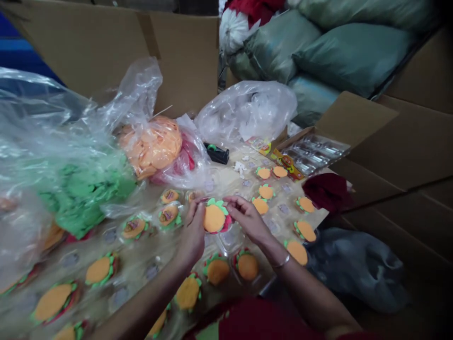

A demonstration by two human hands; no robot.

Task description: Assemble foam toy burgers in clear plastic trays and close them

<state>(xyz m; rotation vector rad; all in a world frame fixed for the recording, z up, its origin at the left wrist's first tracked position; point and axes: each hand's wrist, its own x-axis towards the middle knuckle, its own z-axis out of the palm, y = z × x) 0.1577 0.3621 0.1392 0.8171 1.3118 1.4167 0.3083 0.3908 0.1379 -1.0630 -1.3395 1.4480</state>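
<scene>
Between my two hands is a toy burger (214,217) with an orange bun, a green lettuce layer and a red layer showing at its edge. My left hand (194,231) grips its left side, fingers bent. On the upper right, my right hand (247,218) pinches the green edge between thumb and fingers. Just below the burger lies a clear plastic tray (228,242). Nearer to me are two more burgers, one (217,270) on the left and another (247,265) on the right.
Bags of green pieces (88,189) and orange pieces (152,146) crowd the left. A black tape dispenser (216,153) stands behind my hands. At right is an open carton (311,153) holding clear packs. Several burgers and clear trays cover the table. Large green sacks (354,56) are stacked behind.
</scene>
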